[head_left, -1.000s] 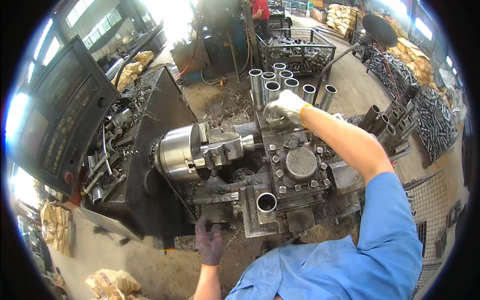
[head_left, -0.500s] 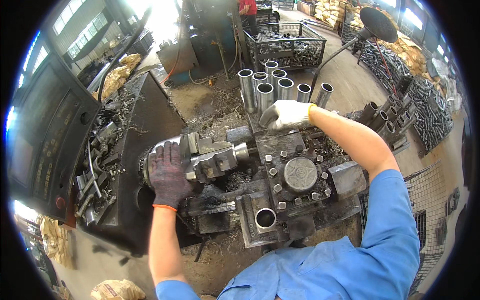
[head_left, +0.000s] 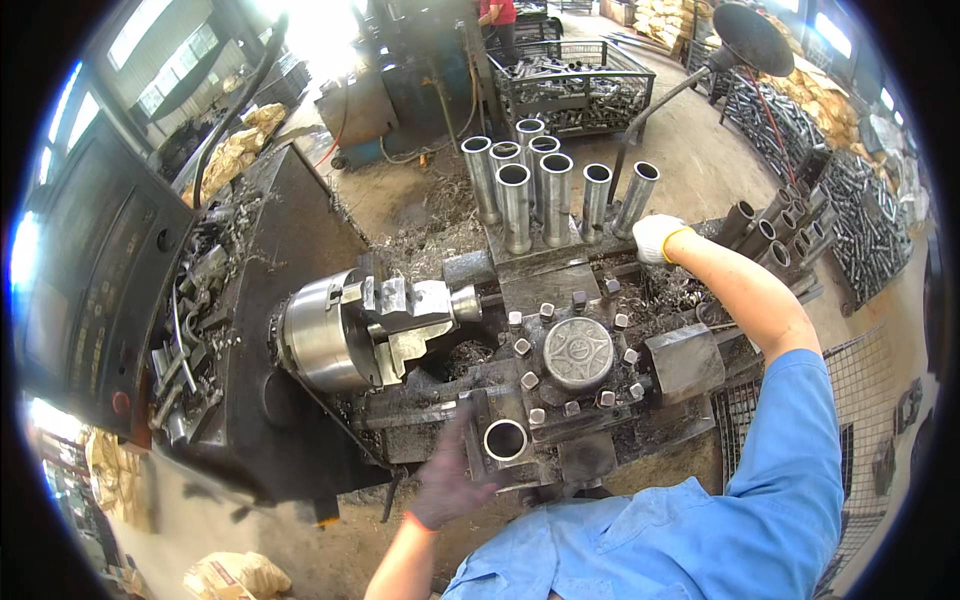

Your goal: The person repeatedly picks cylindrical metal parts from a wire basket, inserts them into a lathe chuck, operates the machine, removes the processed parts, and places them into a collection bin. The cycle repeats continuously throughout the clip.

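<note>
Seven steel tubes (head_left: 513,215) stand upright in a close group at upper centre of the frame, on the machine's metal ledge (head_left: 545,262). An eighth tube (head_left: 632,207), just right of them, tilts, its top to the right. Right hand (head_left: 658,238), in a white glove, is at the foot of this tilted tube; fingers mostly hidden, so whether it grips the tube cannot be made out. Left hand (head_left: 455,480), dark glove, lower centre: blurred, thumb spread away from the fingers, nothing visible in its grasp. Just right of it, a short tube (head_left: 506,452) shows its round mouth upward.

Left of centre, a bright lathe chuck (head_left: 322,332) with stepped jaws. Right of centre, a round metal cap (head_left: 578,355) ringed by square-headed bolts (head_left: 571,409). Dark control panel (head_left: 85,280) along the left edge. Upper right: a lamp (head_left: 750,40) on a bent arm; left of it, a wire crate (head_left: 575,100) heaped with metal pieces.
</note>
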Available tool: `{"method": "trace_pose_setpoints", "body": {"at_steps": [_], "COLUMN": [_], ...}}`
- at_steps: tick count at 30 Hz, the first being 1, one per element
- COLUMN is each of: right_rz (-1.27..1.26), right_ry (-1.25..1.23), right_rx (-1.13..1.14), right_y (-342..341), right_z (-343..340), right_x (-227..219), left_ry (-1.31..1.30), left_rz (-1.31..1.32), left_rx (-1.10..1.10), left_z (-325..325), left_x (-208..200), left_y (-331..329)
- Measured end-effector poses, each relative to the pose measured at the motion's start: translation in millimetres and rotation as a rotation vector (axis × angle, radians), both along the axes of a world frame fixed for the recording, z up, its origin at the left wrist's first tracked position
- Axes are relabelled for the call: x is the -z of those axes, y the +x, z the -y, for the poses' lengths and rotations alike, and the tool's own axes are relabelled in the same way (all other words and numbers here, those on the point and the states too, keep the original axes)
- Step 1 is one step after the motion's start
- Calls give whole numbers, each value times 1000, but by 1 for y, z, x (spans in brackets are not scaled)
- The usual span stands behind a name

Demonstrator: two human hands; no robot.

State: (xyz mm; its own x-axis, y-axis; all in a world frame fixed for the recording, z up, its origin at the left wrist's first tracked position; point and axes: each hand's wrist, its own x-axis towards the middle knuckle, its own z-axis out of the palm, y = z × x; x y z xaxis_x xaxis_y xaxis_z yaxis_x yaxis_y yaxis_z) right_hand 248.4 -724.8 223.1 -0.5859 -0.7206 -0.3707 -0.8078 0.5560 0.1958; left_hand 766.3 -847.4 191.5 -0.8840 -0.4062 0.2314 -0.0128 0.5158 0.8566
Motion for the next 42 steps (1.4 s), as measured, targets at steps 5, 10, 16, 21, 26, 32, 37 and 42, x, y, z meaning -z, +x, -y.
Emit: {"method": "trace_pose_setpoints", "body": {"at_steps": [5, 10, 16, 21, 26, 32, 37, 42], "right_rz": [78, 213, 440, 764, 713, 797, 971, 853], "right_ry": [-131, -204, -489, -392, -2, -84, 43, 297], "right_rx": [-174, -120, -415, -396, -373, -390, -390, -376], "right_y": [-12, 12, 69, 79, 122, 183, 147, 155], "right_z": [12, 10, 68, 104, 179, 220, 213, 218], "right_x": [5, -4, -68, -115, -85, -3, -8, -17], "left_ry": [548, 389, 91, 208, 235, 251, -229, -1176], "left_rz": [169, -558, -243, -235, -58, 71, -189, 89], "left_rx": [-140, -275, -422, -303, -223, -168, -565, -822], "left_z": [-32, 22, 97, 17, -41, -46, 63, 178], "left_x": [35, -32, -64, -7, 66, 46, -27, -16], "left_y": [-32, -11, -46, -8, -25, -9, 12, -15]}}
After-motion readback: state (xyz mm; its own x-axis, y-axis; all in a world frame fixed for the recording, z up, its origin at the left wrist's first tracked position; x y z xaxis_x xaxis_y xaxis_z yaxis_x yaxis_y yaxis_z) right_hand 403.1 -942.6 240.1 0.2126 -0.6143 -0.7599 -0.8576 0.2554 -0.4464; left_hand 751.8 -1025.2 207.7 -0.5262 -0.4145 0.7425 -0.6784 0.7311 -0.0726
